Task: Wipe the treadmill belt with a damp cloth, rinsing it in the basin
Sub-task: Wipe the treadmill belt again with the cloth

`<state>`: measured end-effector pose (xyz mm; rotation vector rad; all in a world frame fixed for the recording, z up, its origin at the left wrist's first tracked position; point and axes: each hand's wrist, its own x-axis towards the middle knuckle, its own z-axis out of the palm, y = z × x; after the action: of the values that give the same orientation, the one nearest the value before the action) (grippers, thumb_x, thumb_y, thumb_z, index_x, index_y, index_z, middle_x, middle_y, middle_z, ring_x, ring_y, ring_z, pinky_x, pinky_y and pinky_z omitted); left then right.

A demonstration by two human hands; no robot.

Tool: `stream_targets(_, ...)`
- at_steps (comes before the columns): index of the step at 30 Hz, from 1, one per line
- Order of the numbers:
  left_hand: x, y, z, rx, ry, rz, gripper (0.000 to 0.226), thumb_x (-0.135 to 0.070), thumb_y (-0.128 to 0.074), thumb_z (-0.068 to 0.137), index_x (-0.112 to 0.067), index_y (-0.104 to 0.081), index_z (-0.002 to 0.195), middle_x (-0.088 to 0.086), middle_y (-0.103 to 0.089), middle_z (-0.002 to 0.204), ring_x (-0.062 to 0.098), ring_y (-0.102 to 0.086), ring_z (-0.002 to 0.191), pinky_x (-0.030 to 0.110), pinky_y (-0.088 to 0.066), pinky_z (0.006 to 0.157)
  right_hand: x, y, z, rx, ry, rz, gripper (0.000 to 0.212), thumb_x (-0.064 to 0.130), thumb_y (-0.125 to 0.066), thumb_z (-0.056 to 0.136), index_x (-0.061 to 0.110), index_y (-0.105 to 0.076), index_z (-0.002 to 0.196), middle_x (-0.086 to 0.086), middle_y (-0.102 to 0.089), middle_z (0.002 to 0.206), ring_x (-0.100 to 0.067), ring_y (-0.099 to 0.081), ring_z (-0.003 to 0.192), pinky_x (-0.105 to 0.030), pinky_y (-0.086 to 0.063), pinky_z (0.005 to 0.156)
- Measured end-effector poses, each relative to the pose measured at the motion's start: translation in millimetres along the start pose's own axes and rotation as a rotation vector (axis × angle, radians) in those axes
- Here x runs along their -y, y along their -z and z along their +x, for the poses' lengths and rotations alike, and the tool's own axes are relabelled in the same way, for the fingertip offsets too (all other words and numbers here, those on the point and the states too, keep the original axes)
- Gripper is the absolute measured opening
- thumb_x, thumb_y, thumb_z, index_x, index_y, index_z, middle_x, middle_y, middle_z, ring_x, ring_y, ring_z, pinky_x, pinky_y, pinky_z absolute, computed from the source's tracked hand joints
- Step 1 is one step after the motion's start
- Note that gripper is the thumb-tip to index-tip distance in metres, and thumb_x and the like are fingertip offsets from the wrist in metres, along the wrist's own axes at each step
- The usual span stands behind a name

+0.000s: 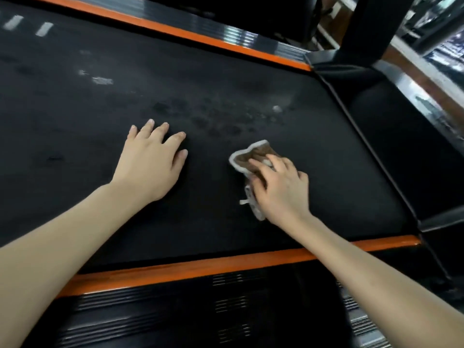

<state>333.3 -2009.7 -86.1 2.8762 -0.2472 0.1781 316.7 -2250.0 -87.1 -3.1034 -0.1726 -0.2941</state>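
Cloth [253, 162], brown fabric with white edging, lying bunched right of centre on black treadmill belt [226, 84]. Right hand [281, 189] fingers curling over it, gripping. Left hand [150, 162] resting flat, fingers spreading apart. Probably handling soft, limp, light; bunched middle offering the best hold.

Top right: black upright post [369, 23]. Behind it are glossy surfaces [449, 49] catching bright light, too blurred to identify. Brown wood-tone strip [426, 79] runs alongside. Near orange side rail [200, 266], far orange side rail [175, 30]. Black ribbed footboard [150, 312] at the bottom edge. Scene mostly dark.
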Motion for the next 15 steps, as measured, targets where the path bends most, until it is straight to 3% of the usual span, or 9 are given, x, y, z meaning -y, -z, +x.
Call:
stream_targets(5, -71.7, -16.1, 21.6, 0.053, -0.119, -0.016, 0.051, -0.042, -0.024, 0.100, -0.023, -0.028, 0.148, 0.010, -0.022, 0.155, 0.030, -0.012, 0.145, 0.045, -0.009, 0.117, -138.7, 13.9, -11.2, 0.065, -0.288, -0.088, 0.040, 0.040, -0.041, 0.094, 0.036, -0.048, 0.134, 0.004, -0.042, 0.145, -0.019, -0.033, 0.135, -0.043, -0.032, 0.106)
stream_targets(8, -109.9, -30.9, 34.1, 0.093, -0.184, -0.005, 0.051, -0.043, -0.021, 0.100, -0.025, -0.025, 0.148, 0.007, -0.018, 0.157, 0.028, -0.008, 0.145, 0.044, -0.006, 0.117, -192.1, 22.7, -21.9, 0.152, -0.425, -0.121, 0.045, 0.041, -0.035, 0.097, 0.035, -0.040, 0.141, 0.002, -0.032, 0.152, -0.021, -0.023, 0.141, -0.048, -0.021, 0.113)
stream_targets(13, -152.2, -50.0, 52.7, 0.151, -0.265, 0.039, 0.054, -0.049, -0.014, 0.098, -0.032, -0.014, 0.150, 0.004, -0.008, 0.159, 0.028, 0.001, 0.146, 0.049, -0.001, 0.117, -210.3, 21.9, -22.5, 0.191, -0.457, -0.160, 0.048, 0.042, -0.031, 0.098, 0.030, -0.035, 0.144, -0.002, -0.024, 0.155, -0.026, -0.015, 0.143, -0.051, -0.014, 0.115)
stream_targets(15, -152.4, -53.1, 55.7, 0.181, -0.267, 0.068, 0.056, -0.052, -0.010, 0.096, -0.034, -0.008, 0.150, 0.001, -0.003, 0.159, 0.027, 0.005, 0.146, 0.050, 0.001, 0.117, -209.3, 20.6, -19.0, 0.214, -0.445, -0.128, 0.055, 0.052, -0.030, 0.095, 0.032, -0.032, 0.145, -0.003, -0.020, 0.157, -0.027, -0.013, 0.144, -0.052, -0.012, 0.115)
